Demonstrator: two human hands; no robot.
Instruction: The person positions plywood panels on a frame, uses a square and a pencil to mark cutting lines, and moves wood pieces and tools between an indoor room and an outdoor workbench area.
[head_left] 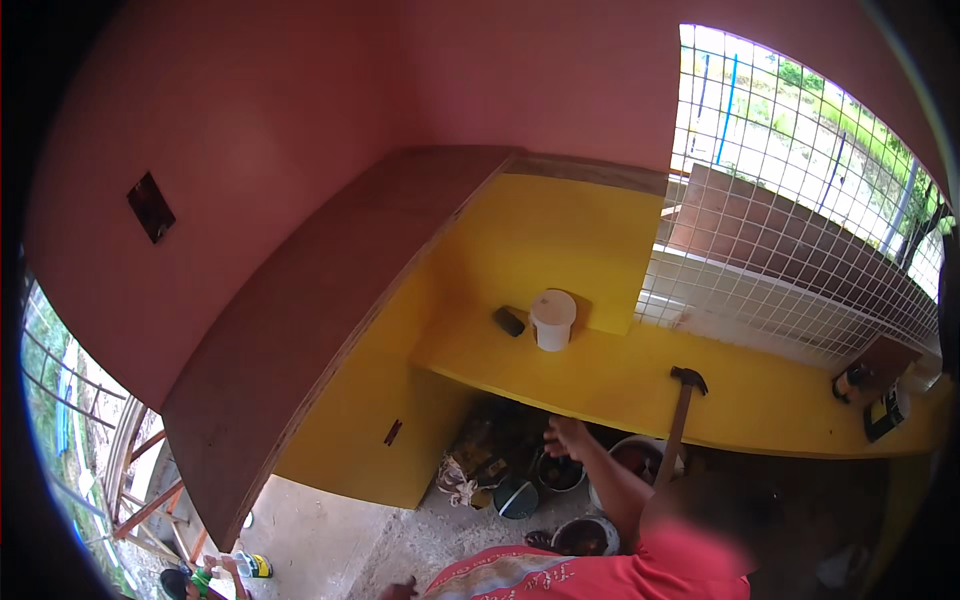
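Neither of my hands shows in the head view. Before me a co-worker in a red shirt point(600, 577) bends by the yellow counter point(610, 375). That person's bare hand point(568, 438) reaches to the counter's front edge, fingers spread, above several buckets and pots on the floor. A dark hand-like shape point(400, 590) at the bottom edge is too cut off to tell whose it is. On the counter lie a claw hammer point(684, 405), its handle over the front edge, a white plastic tub point(553, 319) and a dark block point(508, 321).
A brown-topped ledge point(330, 270) runs along the left. Wire mesh point(800, 190) fills the opening at right, with dark containers point(886, 413) on the counter's right end. At lower left another person point(205, 580) is beside a yellow-labelled can point(258, 566).
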